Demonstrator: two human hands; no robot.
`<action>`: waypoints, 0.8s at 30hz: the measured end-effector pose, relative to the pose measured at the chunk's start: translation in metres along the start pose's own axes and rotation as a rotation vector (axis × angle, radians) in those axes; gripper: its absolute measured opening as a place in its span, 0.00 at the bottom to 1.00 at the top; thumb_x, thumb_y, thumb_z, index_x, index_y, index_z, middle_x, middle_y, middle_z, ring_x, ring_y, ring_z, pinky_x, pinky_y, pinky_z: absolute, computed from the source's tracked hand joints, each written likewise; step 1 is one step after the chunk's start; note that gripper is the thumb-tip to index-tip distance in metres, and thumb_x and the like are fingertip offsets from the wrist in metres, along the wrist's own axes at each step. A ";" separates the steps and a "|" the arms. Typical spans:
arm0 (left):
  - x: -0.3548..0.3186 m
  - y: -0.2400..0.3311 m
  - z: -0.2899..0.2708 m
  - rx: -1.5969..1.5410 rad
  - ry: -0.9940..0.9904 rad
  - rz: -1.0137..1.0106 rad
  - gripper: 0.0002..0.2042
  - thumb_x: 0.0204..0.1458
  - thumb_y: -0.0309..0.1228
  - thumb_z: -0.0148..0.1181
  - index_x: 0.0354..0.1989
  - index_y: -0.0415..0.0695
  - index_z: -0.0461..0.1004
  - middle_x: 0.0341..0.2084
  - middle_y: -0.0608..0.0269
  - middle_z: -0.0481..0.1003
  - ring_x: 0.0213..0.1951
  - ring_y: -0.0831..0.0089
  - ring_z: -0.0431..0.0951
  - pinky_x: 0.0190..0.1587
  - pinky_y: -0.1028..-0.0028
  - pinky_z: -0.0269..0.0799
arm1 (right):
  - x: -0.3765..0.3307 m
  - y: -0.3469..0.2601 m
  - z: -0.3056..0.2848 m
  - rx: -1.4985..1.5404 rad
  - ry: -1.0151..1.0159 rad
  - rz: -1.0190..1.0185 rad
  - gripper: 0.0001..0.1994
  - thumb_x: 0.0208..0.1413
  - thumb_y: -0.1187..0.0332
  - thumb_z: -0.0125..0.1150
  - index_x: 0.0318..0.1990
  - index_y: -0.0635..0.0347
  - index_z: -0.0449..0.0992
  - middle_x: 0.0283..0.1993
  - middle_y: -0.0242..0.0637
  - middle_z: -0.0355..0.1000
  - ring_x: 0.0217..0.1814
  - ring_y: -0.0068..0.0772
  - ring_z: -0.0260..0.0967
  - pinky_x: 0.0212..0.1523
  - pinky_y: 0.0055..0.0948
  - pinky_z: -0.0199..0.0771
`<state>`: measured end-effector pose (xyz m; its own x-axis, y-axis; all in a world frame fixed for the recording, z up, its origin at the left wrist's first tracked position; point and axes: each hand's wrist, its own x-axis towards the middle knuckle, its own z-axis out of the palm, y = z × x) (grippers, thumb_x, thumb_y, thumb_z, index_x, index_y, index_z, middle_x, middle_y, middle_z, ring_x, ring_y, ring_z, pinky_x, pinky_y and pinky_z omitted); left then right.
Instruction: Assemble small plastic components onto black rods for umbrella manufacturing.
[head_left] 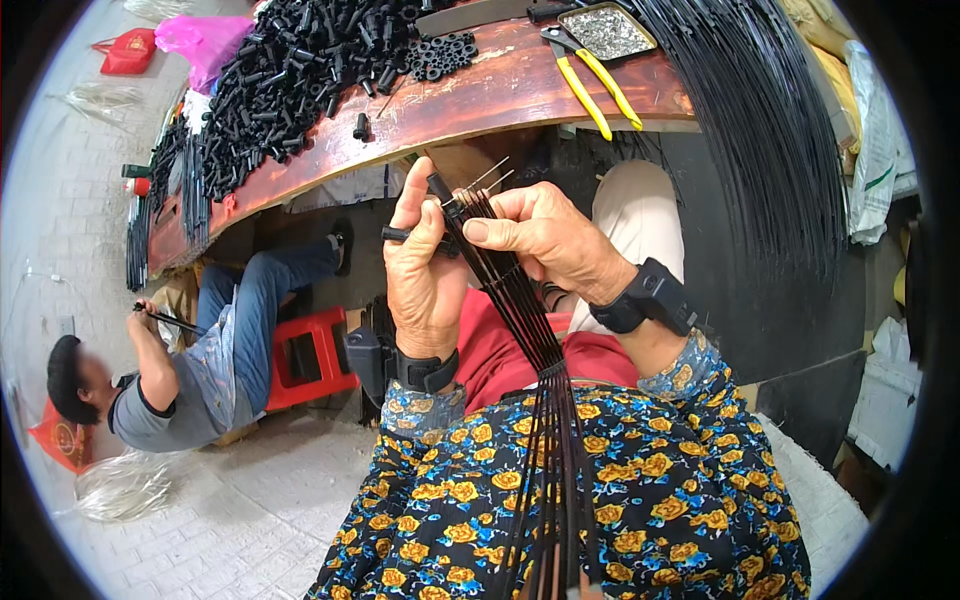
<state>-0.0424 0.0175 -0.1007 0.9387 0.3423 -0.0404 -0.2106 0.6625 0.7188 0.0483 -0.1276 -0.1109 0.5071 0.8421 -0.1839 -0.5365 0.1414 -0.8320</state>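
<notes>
A bundle of thin black rods point(535, 350), like the ribs of a folded umbrella frame, slants from my hands down over my lap. My left hand point(425, 275) is closed around the bundle's upper left side, its index finger raised. A short black tubular piece point(396, 233) sticks out between its fingers, and another dark tube end point(438, 186) stands at the top of the bundle. From the right, my right hand point(545, 235) pinches the rods between thumb and fingers near their upper ends. Two thin bare wire tips point(492, 175) point up beyond the fingers; the exact grip underneath is hidden.
The wooden bench point(470, 95) ahead carries a heap of black tubular parts point(300, 85), yellow-handled pliers point(595, 85), a tray of small metal bits point(607, 32) and long black rods point(760, 130). At left, a co-worker point(190, 370) sits beside a red stool point(308, 358).
</notes>
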 end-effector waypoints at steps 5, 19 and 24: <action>-0.002 -0.009 0.002 -0.074 0.030 -0.016 0.23 0.64 0.32 0.55 0.67 0.44 0.63 0.52 0.52 0.74 0.56 0.56 0.74 0.62 0.57 0.68 | 0.009 0.004 -0.006 0.175 -0.079 0.022 0.11 0.56 0.62 0.70 0.37 0.60 0.80 0.26 0.26 0.74 0.15 0.10 0.63 0.13 0.13 0.59; 0.005 0.000 -0.002 -0.039 0.126 0.006 0.20 0.63 0.27 0.56 0.63 0.41 0.66 0.48 0.58 0.78 0.51 0.69 0.77 0.57 0.67 0.72 | 0.011 0.003 0.011 0.185 0.080 -0.193 0.14 0.57 0.69 0.70 0.47 0.67 0.76 0.34 0.31 0.77 0.30 0.14 0.72 0.29 0.17 0.73; 0.005 -0.003 -0.003 -0.068 0.096 -0.005 0.22 0.63 0.26 0.56 0.66 0.41 0.64 0.50 0.60 0.77 0.51 0.71 0.77 0.57 0.69 0.72 | 0.017 0.002 0.013 0.241 -0.023 -0.201 0.27 0.55 0.73 0.70 0.63 0.65 0.69 0.44 0.30 0.77 0.40 0.16 0.74 0.39 0.18 0.76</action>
<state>-0.0376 0.0195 -0.1054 0.9101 0.3989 -0.1125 -0.2269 0.7067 0.6702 0.0470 -0.1059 -0.1089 0.6053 0.7959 -0.0148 -0.5734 0.4231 -0.7016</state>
